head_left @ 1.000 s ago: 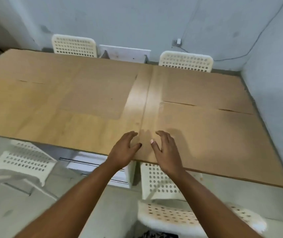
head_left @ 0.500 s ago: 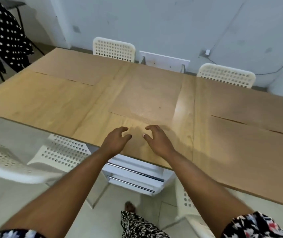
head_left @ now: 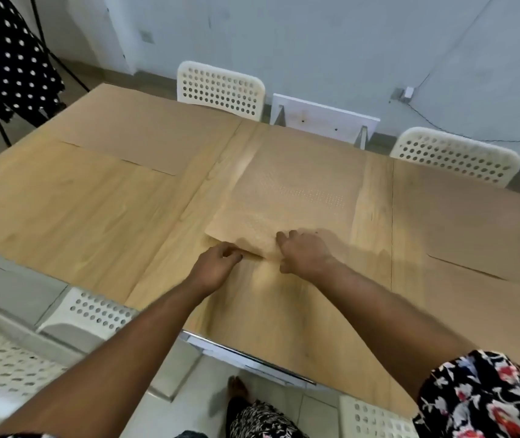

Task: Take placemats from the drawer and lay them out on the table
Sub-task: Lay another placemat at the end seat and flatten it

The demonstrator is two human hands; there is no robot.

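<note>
Along the left part of the pale wood-grain tabletop (head_left: 62, 210), a flat tan rectangular placemat (head_left: 145, 137) lies near the far edge, close to the far left corner. At the middle sits another thin tan placemat with a faint dotted texture (head_left: 296, 197), its far edge near the tabletop's far edge and its near edge about midway across. The left hand (head_left: 217, 267) has its fingers curled in at that near edge, beside the mat's near left corner; whether they actually pinch the mat I cannot tell. The right hand (head_left: 306, 251) rests on the same edge with fingers bent, pressing down on it or gripping it. Further right, two more tan placemats (head_left: 460, 222) cover the right end of the tabletop, one overlapping toward the near edge.

This looks like the laying-out step: the middle mat is being squared or smoothed. Next it probably needs flattening and lining up, parallel with the tabletop's edges, before both hands let go.
</note>
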